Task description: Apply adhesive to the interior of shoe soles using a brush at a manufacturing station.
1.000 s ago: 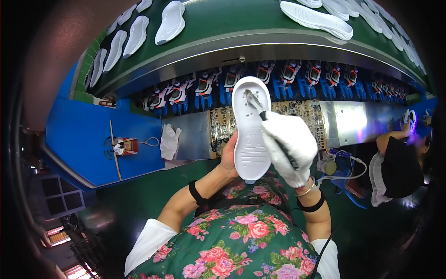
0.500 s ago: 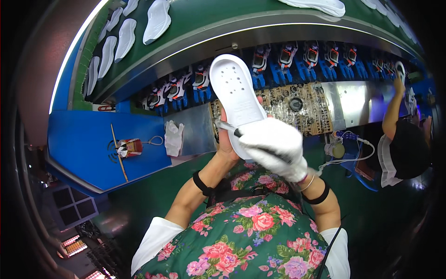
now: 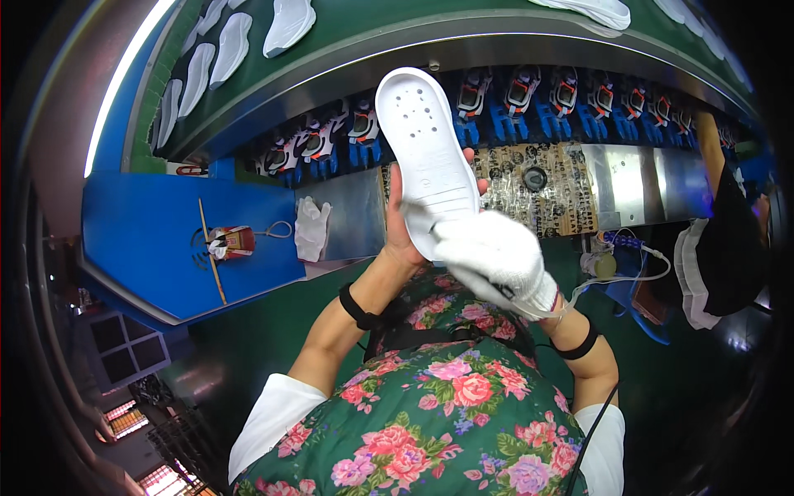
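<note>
A white shoe sole [image 3: 430, 153], with several small holes in its wide far end and ribs across its middle, lies tilted in my bare left hand [image 3: 400, 231]. The fingers wrap round it from beneath, thumb at its left edge and fingertips at its right. Over the near end of the sole is my right hand [image 3: 496, 258] in a white knitted glove, closed round a slim brush [image 3: 421, 215] with a dark handle. The brush tip is smeared by motion at the sole's left edge, and I cannot tell whether it touches.
Beyond my hands, blue holders carry several shoe uppers [image 3: 521, 91]. White soles [image 3: 289, 25] lie on a green conveyor above. A round black piece [image 3: 535, 178] sits on the taped bench. At left are a blue table [image 3: 141, 248], red container [image 3: 240, 242] and white glove [image 3: 311, 230]; a co-worker [image 3: 728, 256] is at right.
The sole and my left hand have moved slightly away from me. My gloved right hand has shifted a little, with the brush still in it. The co-worker's raised hand has left view.
</note>
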The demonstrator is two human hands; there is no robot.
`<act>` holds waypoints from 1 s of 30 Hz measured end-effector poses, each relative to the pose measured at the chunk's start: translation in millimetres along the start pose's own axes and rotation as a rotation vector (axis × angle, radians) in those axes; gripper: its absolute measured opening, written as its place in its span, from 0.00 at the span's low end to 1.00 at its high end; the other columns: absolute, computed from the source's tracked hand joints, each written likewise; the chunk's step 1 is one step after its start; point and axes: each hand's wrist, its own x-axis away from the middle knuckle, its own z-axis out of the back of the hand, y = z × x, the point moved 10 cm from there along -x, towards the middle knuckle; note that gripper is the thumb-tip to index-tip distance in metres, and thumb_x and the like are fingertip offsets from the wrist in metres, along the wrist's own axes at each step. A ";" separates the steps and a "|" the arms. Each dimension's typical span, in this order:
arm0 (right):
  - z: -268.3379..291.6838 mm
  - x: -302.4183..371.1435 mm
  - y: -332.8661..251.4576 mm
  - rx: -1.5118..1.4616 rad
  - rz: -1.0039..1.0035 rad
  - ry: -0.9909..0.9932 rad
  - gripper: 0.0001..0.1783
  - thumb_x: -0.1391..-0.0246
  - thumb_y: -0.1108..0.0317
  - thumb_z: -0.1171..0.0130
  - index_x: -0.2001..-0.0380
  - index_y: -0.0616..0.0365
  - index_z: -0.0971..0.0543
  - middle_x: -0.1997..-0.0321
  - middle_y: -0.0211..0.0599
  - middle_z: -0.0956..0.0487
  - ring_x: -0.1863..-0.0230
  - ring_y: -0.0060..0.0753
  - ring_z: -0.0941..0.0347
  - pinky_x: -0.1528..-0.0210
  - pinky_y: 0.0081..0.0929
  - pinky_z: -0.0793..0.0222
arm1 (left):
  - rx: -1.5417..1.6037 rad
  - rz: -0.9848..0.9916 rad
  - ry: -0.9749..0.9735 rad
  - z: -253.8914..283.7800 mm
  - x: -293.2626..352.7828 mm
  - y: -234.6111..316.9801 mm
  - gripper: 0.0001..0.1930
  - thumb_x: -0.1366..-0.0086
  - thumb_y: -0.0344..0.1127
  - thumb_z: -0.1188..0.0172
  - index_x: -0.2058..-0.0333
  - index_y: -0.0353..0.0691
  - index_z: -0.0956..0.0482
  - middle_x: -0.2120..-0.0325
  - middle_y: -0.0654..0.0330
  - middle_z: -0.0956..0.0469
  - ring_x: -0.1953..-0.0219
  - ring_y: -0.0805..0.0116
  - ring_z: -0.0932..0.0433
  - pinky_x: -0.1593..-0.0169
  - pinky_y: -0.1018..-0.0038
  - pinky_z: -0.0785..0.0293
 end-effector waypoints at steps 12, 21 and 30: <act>0.2 -1.8 6.0 -0.301 -0.147 -0.052 0.13 0.55 0.75 0.29 0.63 0.53 0.14 0.63 0.39 0.15 0.62 0.38 0.18 0.61 0.32 0.23 | -0.030 0.137 -0.037 -3.9 3.9 5.1 0.51 0.38 0.75 0.52 0.29 0.43 0.51 0.35 0.43 0.39 0.44 0.38 0.27 0.43 0.45 0.26; -13.4 6.3 0.3 -0.508 -0.264 -0.111 0.12 0.55 0.74 0.30 0.63 0.52 0.14 0.61 0.38 0.15 0.61 0.36 0.17 0.58 0.29 0.22 | -0.082 0.238 -0.289 -19.0 1.6 7.0 0.49 0.39 0.70 0.47 0.30 0.41 0.47 0.38 0.38 0.37 0.49 0.40 0.24 0.48 0.49 0.22; -14.4 11.4 -27.5 0.000 0.113 -0.182 0.24 0.66 0.74 0.31 0.58 0.56 0.17 0.53 0.44 0.17 0.60 0.46 0.19 0.58 0.36 0.22 | -0.210 0.402 -0.157 -10.1 -4.5 9.5 0.42 0.35 0.62 0.50 0.31 0.39 0.43 0.39 0.31 0.36 0.52 0.36 0.21 0.48 0.54 0.21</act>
